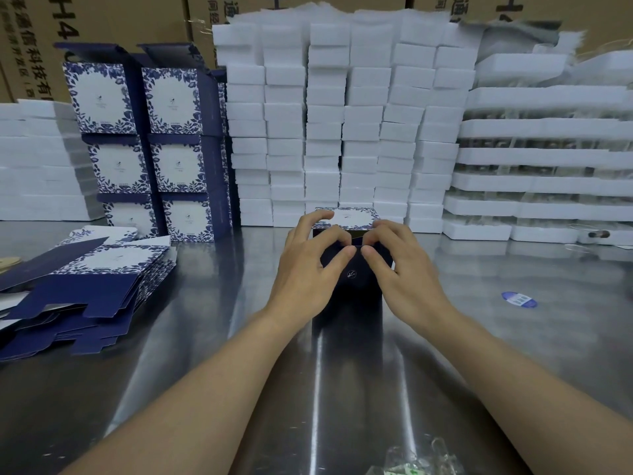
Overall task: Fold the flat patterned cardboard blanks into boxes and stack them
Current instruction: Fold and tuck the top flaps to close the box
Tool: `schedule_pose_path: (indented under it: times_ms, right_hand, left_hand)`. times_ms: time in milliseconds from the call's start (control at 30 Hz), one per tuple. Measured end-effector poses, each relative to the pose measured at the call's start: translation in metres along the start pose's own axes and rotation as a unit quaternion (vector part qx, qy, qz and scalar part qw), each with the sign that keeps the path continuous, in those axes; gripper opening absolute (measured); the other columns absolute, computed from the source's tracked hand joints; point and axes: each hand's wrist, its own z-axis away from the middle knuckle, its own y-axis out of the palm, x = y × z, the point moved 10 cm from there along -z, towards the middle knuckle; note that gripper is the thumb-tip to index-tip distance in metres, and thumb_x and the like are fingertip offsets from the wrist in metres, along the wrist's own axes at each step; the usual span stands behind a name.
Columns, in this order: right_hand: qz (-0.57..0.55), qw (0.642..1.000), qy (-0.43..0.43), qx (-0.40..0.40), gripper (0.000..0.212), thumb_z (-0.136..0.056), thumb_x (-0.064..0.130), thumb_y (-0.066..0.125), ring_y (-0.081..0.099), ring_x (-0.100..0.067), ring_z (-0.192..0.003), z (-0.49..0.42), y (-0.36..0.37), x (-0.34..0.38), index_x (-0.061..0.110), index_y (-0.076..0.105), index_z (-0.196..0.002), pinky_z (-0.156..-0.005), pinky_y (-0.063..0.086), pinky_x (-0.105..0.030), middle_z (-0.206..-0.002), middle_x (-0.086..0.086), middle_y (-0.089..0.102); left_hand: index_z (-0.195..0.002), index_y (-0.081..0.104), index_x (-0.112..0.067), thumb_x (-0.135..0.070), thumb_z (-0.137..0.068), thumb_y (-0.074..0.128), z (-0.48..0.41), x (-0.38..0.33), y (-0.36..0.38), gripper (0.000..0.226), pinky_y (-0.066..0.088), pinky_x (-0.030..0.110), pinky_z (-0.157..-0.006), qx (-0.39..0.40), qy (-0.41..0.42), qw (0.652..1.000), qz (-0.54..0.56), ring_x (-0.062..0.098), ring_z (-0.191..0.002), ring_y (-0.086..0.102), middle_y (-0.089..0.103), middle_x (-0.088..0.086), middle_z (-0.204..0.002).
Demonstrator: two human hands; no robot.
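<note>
We counted six folded boxes stacked at back left. Our left hand and right hand both pinched the top of another box on the surface. Many flat blanks lay unfolded nearby.

Packing workshop: stacked foam trays, cartons

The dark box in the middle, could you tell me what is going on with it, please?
A person is folding a box on the steel table. The left hand and right hand grip its upper end, fingers pressing on its flaps. Flat blanks lie piled at left, with finished boxes stacked behind them.
</note>
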Motion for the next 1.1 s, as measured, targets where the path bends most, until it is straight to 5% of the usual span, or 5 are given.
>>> schedule_pose_path:
  times_ms: [100,367,533,900,1100]
  right_hand:
    - [-0.012,1.000,0.000,-0.002,0.010,-0.104,0.027,0.060,0.046,0.018,-0.116,0.000,-0.001,0.001,0.035,0.061,-0.099,-0.091,0.030,-0.002,-0.128,0.023,0.053]
    - [-0.022,1.000,-0.001,-0.008,0.015,-0.104,0.020,0.057,0.055,-0.003,-0.108,-0.001,-0.004,0.000,0.033,0.057,-0.096,-0.097,0.046,-0.040,-0.114,0.020,0.058]
    - [-0.050,0.998,0.024,-0.028,0.016,-0.104,0.018,0.057,0.057,-0.002,-0.115,0.000,-0.009,-0.010,0.034,0.056,-0.100,-0.102,0.045,-0.040,-0.117,0.019,0.063]
    - [-0.040,0.998,0.036,-0.037,0.019,-0.107,0.013,0.051,0.058,-0.010,-0.120,-0.003,-0.009,-0.019,0.030,0.055,-0.100,-0.101,0.044,-0.033,-0.124,0.014,0.064]
    - [-0.055,0.996,0.050,-0.042,0.018,-0.109,0.013,0.050,0.059,-0.008,-0.117,-0.002,-0.010,-0.025,0.029,0.055,-0.103,-0.103,0.047,-0.039,-0.129,0.015,0.061]
  left_hand:
    - [-0.096,0.061,-0.044,-0.043,-0.097,0.065,0.001,-0.001,0.000,0.004,0.042,0.036,-0.109,-0.004,0.005,1.000,-0.011,0.009,-0.138,0.046,0.042,-0.028,-0.144]
    - [-0.096,0.062,-0.044,-0.043,-0.097,0.061,-0.001,0.006,-0.001,0.002,0.039,0.033,-0.106,0.000,-0.007,1.000,0.003,0.006,-0.140,0.043,0.042,-0.029,-0.145]
    - [-0.098,0.064,-0.041,-0.039,-0.097,0.064,-0.003,0.012,-0.005,0.002,0.051,0.046,-0.101,-0.005,-0.006,1.000,-0.003,0.002,-0.130,0.052,0.053,-0.031,-0.135]
    - [-0.097,0.065,-0.037,-0.031,-0.102,0.063,-0.003,0.013,-0.017,0.007,0.059,0.047,-0.082,-0.022,0.001,0.999,-0.029,-0.001,-0.112,0.060,0.054,-0.032,-0.138]
    - [-0.094,0.067,-0.033,-0.029,-0.102,0.067,-0.005,0.014,-0.027,0.009,0.050,0.026,-0.088,-0.058,0.002,0.998,-0.032,-0.007,-0.120,0.058,0.057,-0.029,-0.138]
